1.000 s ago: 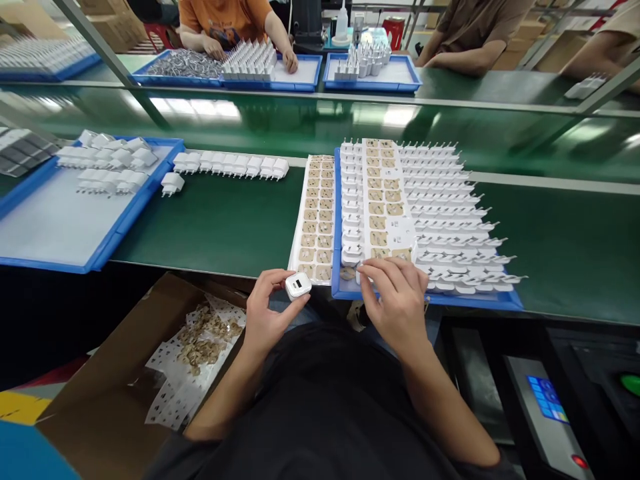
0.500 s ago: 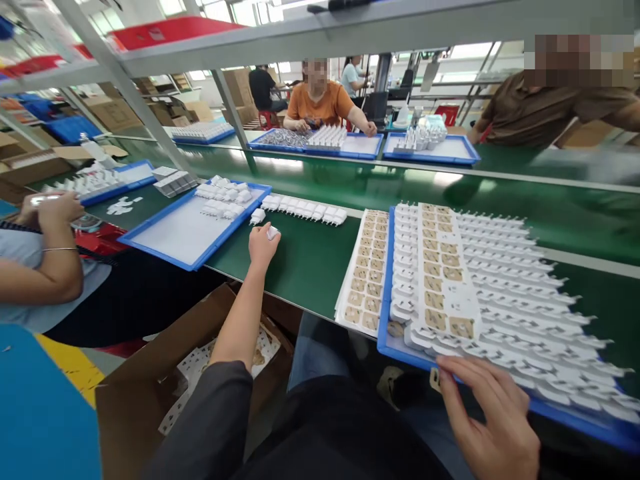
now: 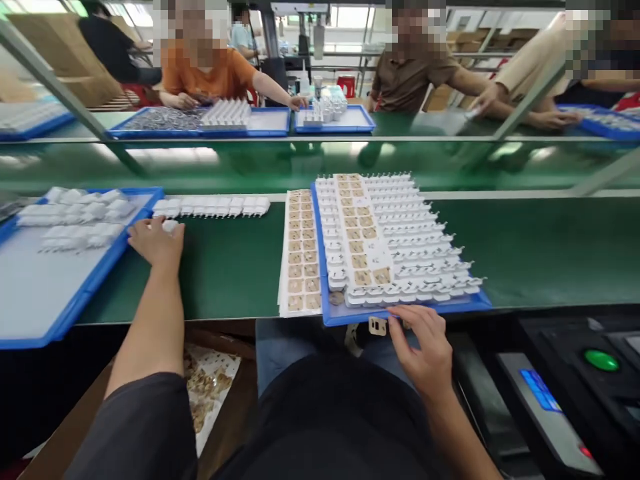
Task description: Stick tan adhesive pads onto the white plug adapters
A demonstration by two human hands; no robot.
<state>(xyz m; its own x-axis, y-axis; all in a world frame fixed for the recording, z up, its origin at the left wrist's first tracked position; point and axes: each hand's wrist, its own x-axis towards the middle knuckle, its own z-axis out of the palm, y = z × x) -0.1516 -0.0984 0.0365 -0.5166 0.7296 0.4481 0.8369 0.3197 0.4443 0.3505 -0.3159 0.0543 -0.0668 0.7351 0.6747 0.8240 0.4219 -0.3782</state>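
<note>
My left hand (image 3: 157, 243) is over the green tabletop by the right rim of the left blue tray. Its fingers are closed around a white plug housing (image 3: 170, 226), which is partly hidden by the hand. Just beyond it runs a row of white plug housings (image 3: 215, 207). Between thumb and fingertips of my right hand (image 3: 420, 340) is a tan adhesive sticker (image 3: 377, 326) with cut-outs, at the front rim of the right blue tray (image 3: 345, 317). That tray carries rows of white housings with pins (image 3: 405, 233), and a sticker sheet (image 3: 360, 230) lies across them.
More sticker sheets (image 3: 300, 253) lie left of the right tray. The left blue tray (image 3: 45, 287) holds white housings at its back. Below the table edge is a carton with used backing sheets (image 3: 215, 387). Co-workers sit across the green line (image 3: 280, 160).
My view has swung right and leveled. My left hand, still around the white housing, is now closer to the left tray and the row. My right hand keeps the sticker near the tray's front rim.
</note>
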